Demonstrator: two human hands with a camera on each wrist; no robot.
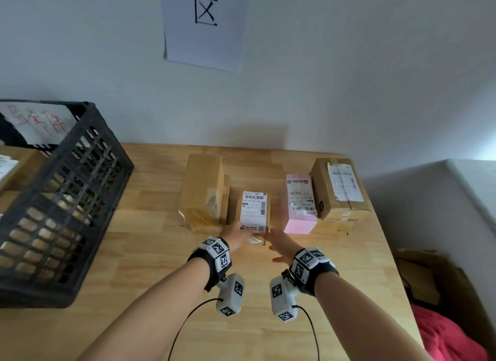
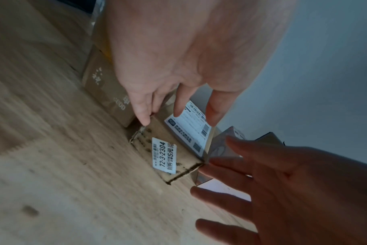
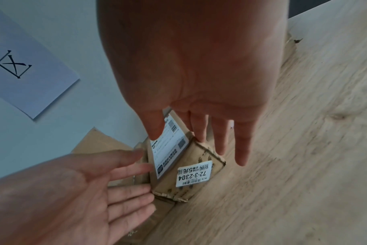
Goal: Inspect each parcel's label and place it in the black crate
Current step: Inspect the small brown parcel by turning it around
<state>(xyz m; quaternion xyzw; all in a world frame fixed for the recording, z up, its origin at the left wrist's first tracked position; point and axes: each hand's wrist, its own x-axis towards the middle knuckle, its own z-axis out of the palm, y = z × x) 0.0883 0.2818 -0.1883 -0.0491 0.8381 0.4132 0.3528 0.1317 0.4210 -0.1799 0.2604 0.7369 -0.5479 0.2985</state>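
With four parcels lying on the wooden table (image 1: 268,293) and the black crate (image 1: 61,199) standing well apart at the left edge, treat the lift of the small parcel (image 1: 255,211) as the step in hand. Keep clear of the large brown box (image 1: 202,188) just beside it on the left and the pink box (image 1: 300,202) near it on the right; leave the brown box (image 1: 339,188) at the far right untouched. Close both palms evenly on opposite sides before lifting, so that the white label (image 1: 254,210) on top stays uncovered and readable; expect a light, stiff carton. Note the left hand (image 1: 234,237) spread, fingers (image 2: 144,114) straight, tips touching the near left corner and the label edge. Note the right hand (image 1: 281,244) likewise spread, fingers (image 3: 201,131) at the right edge, nothing pinched yet. Locate the parcel between the two hands, flat on the table, with the small sticker (image 2: 165,155) on the near end face.
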